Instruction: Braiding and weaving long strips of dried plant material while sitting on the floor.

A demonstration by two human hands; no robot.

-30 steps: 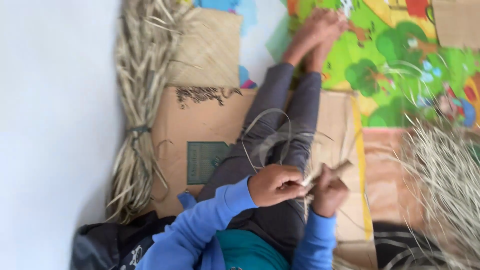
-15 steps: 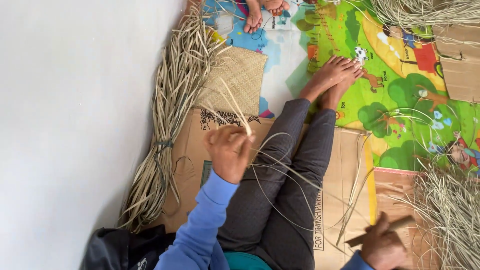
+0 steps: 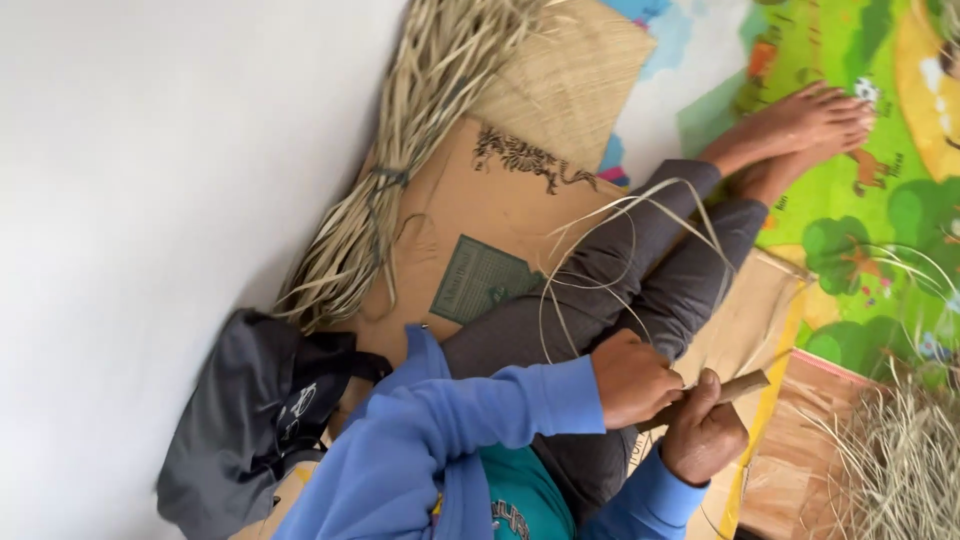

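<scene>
While seated on flattened cardboard (image 3: 480, 210) by a white wall (image 3: 130, 200), left hand (image 3: 632, 378) fingers and right hand (image 3: 703, 438) fingers pinching straw strands (image 3: 600, 260).

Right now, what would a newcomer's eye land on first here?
Both hands meet low at centre: the left hand and right hand grip a brown stick, with thin pale strips looping over the grey-trousered legs. A tied bundle of dried grass lies along the white wall.

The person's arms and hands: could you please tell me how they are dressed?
Both arms wear long bright blue sleeves that end at the wrists, over a teal top. The left hand and right hand are bare: no gloves, and no rings or watch that I can see.
</scene>
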